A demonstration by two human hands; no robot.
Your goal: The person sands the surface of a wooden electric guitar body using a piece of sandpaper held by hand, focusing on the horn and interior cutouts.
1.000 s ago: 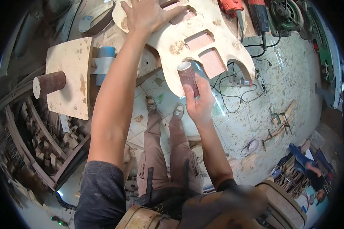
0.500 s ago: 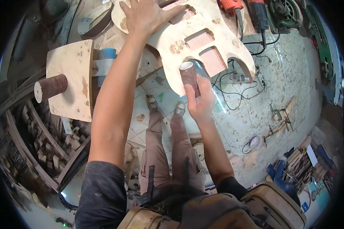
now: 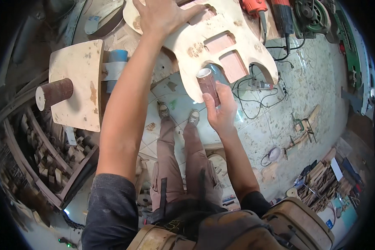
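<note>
A pale wooden guitar body (image 3: pixel 214 27) with routed rectangular pockets and curved cutaways lies at the top middle. My left hand (image 3: pixel 161 16) rests on its upper left part, fingers spread out flat. In my right hand (image 3: pixel 223 109) is a sandpaper-wrapped tube (image 3: pixel 207 86), brown outside with a white hollow end. I hold it upright by its lower half, at the inner curve of the near cutaway. The tube overlaps that edge; exact contact is hard to tell.
Left of my left arm, a brown sanding drum (image 3: pixel 56 93) sticks out of a wooden panel (image 3: pixel 77 112). Power tools (image 3: pixel 282 18) with cables lie at the upper right. A crate of wood offcuts (image 3: pixel 56 166) stands lower left. Clamps (image 3: pixel 304 127) lie on the tiled floor.
My right hand and the tube have shifted very slightly down and right. My left hand stays spread on the guitar body. The whole view has moved a little.
</note>
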